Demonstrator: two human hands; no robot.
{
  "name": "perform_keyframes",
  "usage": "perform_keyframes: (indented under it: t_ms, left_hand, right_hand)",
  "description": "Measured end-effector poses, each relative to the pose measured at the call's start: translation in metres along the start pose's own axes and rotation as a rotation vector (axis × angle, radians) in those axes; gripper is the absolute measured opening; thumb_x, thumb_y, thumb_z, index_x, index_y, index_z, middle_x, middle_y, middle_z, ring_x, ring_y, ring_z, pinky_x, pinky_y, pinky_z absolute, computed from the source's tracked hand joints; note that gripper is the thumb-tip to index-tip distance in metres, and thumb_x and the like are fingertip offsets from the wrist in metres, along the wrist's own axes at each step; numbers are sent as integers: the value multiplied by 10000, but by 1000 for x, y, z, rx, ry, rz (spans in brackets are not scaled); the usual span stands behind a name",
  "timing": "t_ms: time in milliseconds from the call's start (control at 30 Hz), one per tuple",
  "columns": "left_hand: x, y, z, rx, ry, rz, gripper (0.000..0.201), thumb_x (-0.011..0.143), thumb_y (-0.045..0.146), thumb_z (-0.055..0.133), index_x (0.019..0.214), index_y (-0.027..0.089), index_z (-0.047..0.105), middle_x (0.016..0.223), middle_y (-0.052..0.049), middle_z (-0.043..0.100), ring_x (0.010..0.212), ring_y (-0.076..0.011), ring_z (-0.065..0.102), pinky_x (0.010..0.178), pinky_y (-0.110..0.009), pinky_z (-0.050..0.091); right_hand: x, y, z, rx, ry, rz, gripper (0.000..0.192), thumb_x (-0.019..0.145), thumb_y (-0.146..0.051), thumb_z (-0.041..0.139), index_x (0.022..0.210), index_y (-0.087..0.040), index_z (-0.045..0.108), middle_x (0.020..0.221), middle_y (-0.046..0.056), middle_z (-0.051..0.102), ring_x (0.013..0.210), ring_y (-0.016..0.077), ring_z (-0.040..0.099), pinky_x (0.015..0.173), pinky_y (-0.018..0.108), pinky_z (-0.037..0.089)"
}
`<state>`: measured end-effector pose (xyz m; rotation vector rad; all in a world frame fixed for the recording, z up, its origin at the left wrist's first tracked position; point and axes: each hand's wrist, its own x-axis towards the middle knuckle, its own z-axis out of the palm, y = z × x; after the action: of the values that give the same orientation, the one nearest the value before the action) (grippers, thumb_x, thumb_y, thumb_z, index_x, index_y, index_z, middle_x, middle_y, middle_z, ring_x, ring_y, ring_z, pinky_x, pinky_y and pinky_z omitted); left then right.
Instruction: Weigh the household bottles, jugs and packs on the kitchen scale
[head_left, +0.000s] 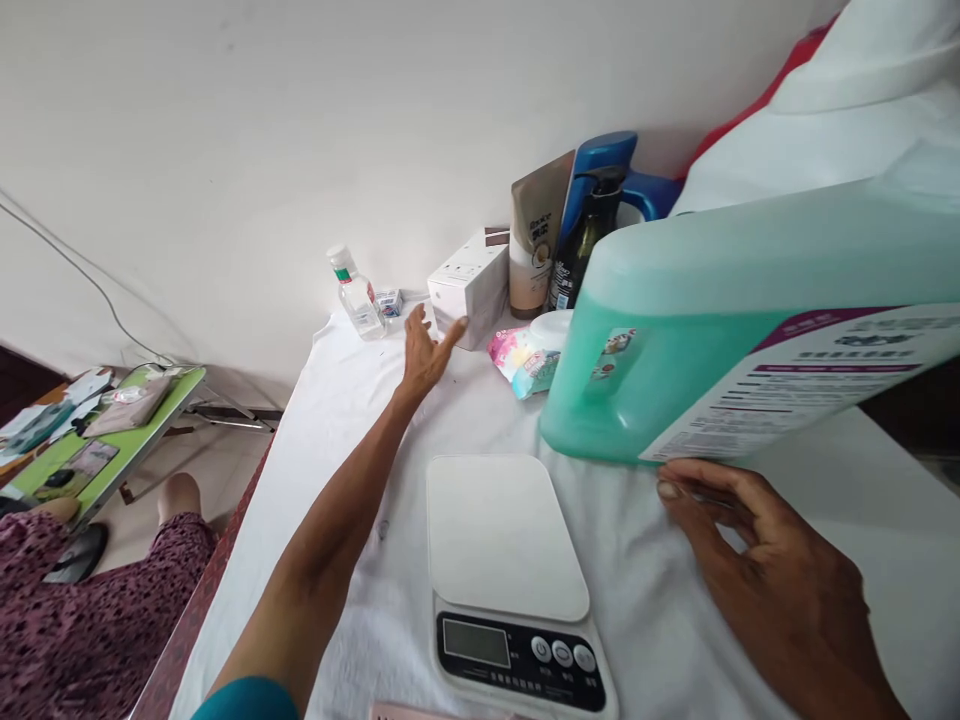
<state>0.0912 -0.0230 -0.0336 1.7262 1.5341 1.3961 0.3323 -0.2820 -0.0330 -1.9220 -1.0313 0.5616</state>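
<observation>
Here, a large jug of green liquid (750, 330), translucent and bearing a white printed label, was tilted at the right of the view, its lower edge resting on the white cloth (645, 600) just behind the digital kitchen scale (510, 570). The right hand (772, 580) lay under and against the jug's lower edge, fingers loosely curled and thumb forward; whether it gripped the jug could not be told. The left hand (427, 350) was stretched far forward, arm straight, fingers spread and empty, its fingertips touching or just beside the white carton (469, 285).

The cloth covered a table set against a plain pale wall (300, 120). Along the wall stood a small clear bottle with a white cap (356, 295), a brown stand-up pouch (536, 235), a dark pump bottle (585, 240) and a blue container (615, 165). A pink-and-teal packet (525, 360) lay near the jug's base. The scale's platform was bare and its display blank. At far left, lower than the table, stood a green folding table (112, 440) with papers on it, and a purple patterned garment (90, 610) showed at the lower left corner.
</observation>
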Motion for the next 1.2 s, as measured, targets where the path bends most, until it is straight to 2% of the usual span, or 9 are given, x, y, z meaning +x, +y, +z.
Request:
perform_keyframes:
  t_ms: [100, 200, 333, 467, 600, 733, 900, 1067, 1200]
  left_hand:
    - [10, -4, -28, 58, 302, 10, 569, 967, 453, 696, 1403, 188, 443, 1459, -211, 516, 1317, -288, 586, 1070, -420, 512]
    - [35, -7, -55, 252, 593, -75, 817, 850, 403, 838, 1471, 182, 355, 1587, -251, 385, 1525, -350, 378, 1247, -513, 338]
    - [76, -18, -70, 324, 485, -233, 1025, 677, 372, 964, 1471, 198, 341, 1619, -261, 380, 1563, -410, 342, 1261, -569, 302]
    - [101, -29, -67, 291, 362, -286, 649, 741, 346, 896, 1234, 208, 498, 1328, -186, 643, 1370, -387, 576, 1170, -530, 436]
    - [99, -33, -72, 347, 370, -247, 524, 718, 355, 882, 1091, 213, 542, 1129, -126, 687, 1189, -356, 668, 1067, -482, 510]
    - [64, -29, -98, 284, 320, -166, 487, 678, 364, 877, 1058, 212, 613, 1049, -76, 716, 1064, -295, 693, 1011, -439, 533]
    - [-17, -5, -142, 144, 228, -114, 439, 678, 463, 862, 990, 188, 721, 922, -44, 735, 880, -237, 689, 858, -383, 563]
    - [-93, 52, -167, 65, 54, -31, 393, 703, 492, 879, 896, 175, 749, 785, -19, 701, 731, -204, 651, 741, -348, 554]
    - [-136, 103, -163, -27, -118, -5, 367, 684, 468, 904, 835, 168, 755, 796, -45, 729, 734, -221, 674, 733, -365, 564]
  right_hand:
    - [0, -2, 0, -12, 5, -1, 354, 713, -672, 589, 922, -398, 672, 1002, 52, 789, 973, 400, 750, 816, 607, 616]
    - [0, -3, 3, -6, 18, -8, 236, 730, -644, 600, 872, -463, 651, 989, 25, 787, 961, 403, 748, 905, 658, 598]
    - [-1, -1, 5, 4, 48, -4, 169, 742, -610, 623, 862, -494, 652, 990, 6, 787, 973, 408, 740, 991, 689, 564]
    - [-3, 0, 4, 13, 27, 23, 186, 755, -594, 641, 902, -485, 675, 1013, -6, 789, 1009, 392, 740, 1028, 672, 551]
    - [0, 0, 3, 11, 28, 25, 262, 742, -612, 629, 918, -427, 688, 1023, 13, 788, 1037, 389, 738, 1011, 642, 551]
    - [1, 1, 3, 16, 20, -1, 337, 752, -616, 603, 956, -365, 695, 1051, 47, 790, 1020, 386, 738, 859, 577, 577]
    - [-3, 1, 5, 56, 23, -114, 349, 795, -572, 589, 991, -298, 682, 1073, 83, 783, 918, 327, 732, 754, 464, 571]
    - [-7, 1, 8, 105, 37, -159, 307, 820, -501, 590, 987, -260, 678, 1041, 92, 763, 905, 295, 722, 801, 443, 577]
    - [-8, 1, 9, 134, 47, -189, 207, 837, -392, 583, 964, -251, 666, 1014, 65, 748, 893, 267, 722, 859, 443, 573]
